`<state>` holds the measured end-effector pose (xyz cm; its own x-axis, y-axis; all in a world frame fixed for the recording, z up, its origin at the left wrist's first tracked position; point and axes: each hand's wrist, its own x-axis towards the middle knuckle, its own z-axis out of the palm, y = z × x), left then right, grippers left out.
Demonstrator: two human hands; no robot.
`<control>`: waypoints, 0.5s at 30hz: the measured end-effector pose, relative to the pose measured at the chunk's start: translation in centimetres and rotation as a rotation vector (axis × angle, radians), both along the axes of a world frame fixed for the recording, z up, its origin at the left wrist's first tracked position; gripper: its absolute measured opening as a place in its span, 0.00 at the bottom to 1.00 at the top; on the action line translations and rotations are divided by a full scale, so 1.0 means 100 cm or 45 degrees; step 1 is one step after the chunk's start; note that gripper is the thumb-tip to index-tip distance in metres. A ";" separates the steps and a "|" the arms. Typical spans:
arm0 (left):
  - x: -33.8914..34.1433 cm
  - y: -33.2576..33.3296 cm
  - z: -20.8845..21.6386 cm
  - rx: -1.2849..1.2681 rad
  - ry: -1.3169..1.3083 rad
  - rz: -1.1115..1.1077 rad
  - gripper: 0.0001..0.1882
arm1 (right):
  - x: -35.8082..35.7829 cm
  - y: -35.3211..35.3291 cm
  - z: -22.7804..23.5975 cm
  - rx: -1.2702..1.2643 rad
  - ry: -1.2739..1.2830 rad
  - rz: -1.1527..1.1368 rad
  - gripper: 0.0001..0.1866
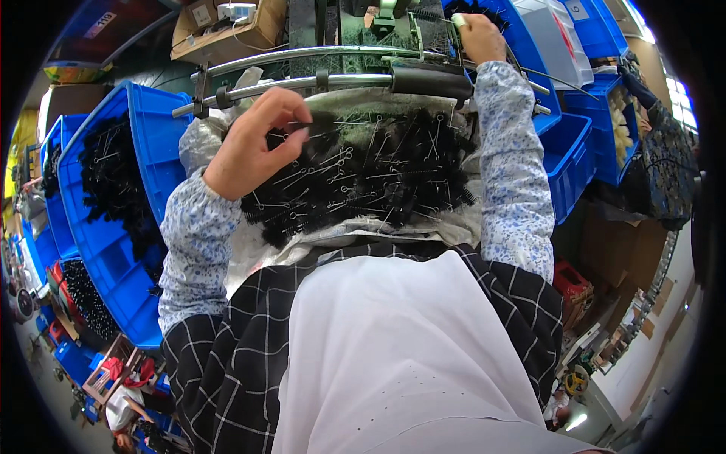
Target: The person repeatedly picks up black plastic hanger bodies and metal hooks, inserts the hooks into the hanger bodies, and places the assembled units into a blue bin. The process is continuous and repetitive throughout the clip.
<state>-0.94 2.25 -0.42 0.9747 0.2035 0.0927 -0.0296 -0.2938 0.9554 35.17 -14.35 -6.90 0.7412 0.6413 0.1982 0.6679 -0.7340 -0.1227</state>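
A heap of small black twisted-wire brushes [344,170] with thin looped metal stems lies before me on a pale plastic sheet [249,250]. Over the heap's left part, my left hand [257,144] is curled with thumb and forefinger pinched on a dark, thin wire brush [304,125]; its far end blends into the pile. My right hand [482,38] reaches up to the right side of the machine [384,23], its fingers bent and a white wrap on one fingertip. What those fingers hold, if anything, is hidden.
Metal rails [295,85] with a black roller [431,82] cross between the heap and the machine. At left stands a large blue crate [151,144] holding black brushes. Blue bins [567,155] line the right side. A cardboard box [227,38] sits at back left. Another person [669,166] is at far right.
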 end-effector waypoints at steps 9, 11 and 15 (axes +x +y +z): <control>0.029 -0.015 -0.004 -0.050 0.024 -0.135 0.12 | 0.030 -0.053 0.044 0.113 -0.270 0.040 0.13; 0.037 -0.024 -0.008 -0.036 -0.013 -0.045 0.12 | -0.023 -0.034 0.056 0.231 -0.035 0.302 0.15; 0.064 -0.037 -0.021 -0.007 -0.283 0.141 0.12 | -0.145 -0.014 0.073 0.183 0.924 0.770 0.16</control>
